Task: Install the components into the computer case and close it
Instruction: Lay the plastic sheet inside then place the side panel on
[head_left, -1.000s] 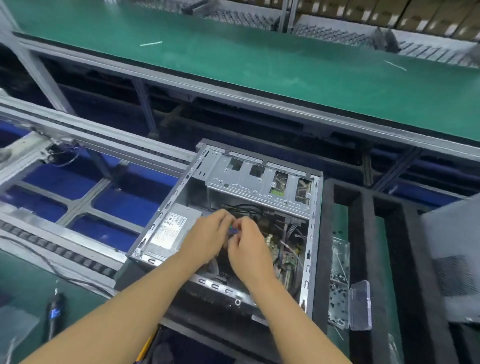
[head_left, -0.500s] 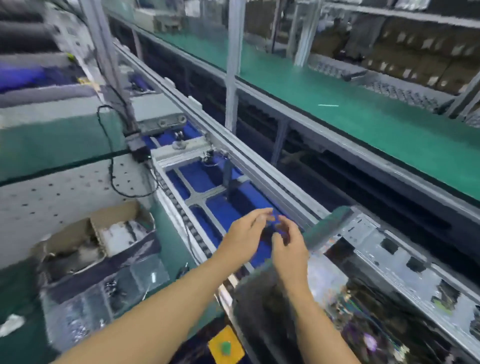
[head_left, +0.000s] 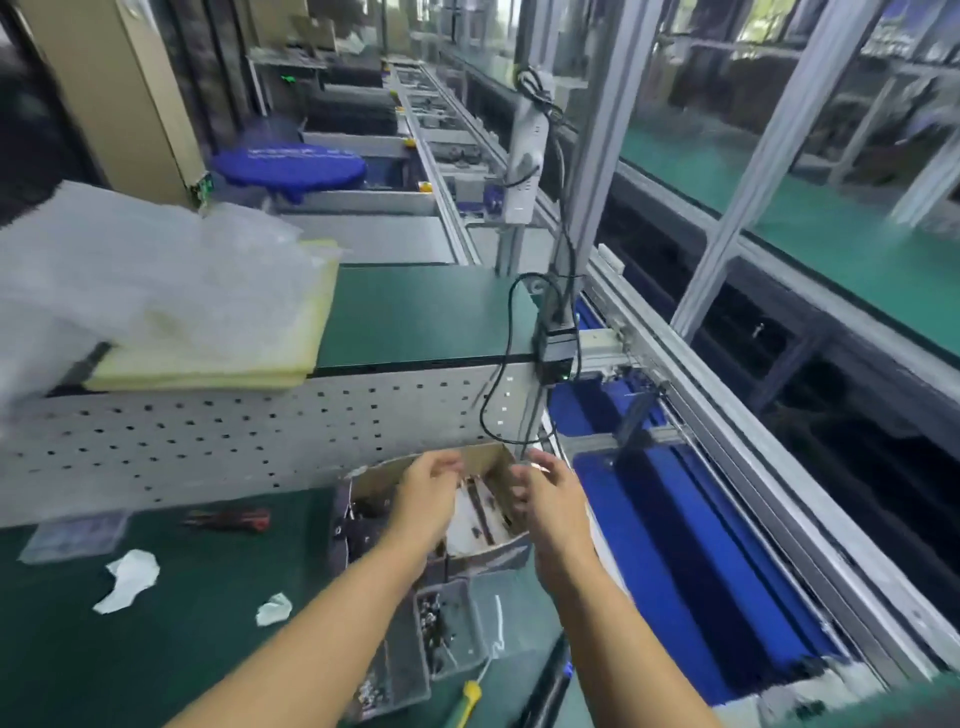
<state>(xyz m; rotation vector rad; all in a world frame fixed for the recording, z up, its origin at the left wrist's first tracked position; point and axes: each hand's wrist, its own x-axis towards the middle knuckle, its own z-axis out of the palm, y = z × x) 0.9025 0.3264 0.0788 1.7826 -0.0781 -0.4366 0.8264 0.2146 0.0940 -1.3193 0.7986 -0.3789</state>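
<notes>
Torn cardboard box (head_left: 374, 475) by the green worktop's (head_left: 208, 623) right edge held small dark parts. A clear plastic tray (head_left: 480, 623) held screws. Left hand (head_left: 431, 499) and right hand (head_left: 553, 501) hovered above, loosely open, apparently empty.

A single wide-angle view from the person's head looks forward and down over both forearms. It sits close to the left hand (head_left: 431, 491) and right hand (head_left: 553, 499) at lower centre, with the green bench (head_left: 171, 639) lower left and the conveyor (head_left: 691, 400) receding along the right.
</notes>
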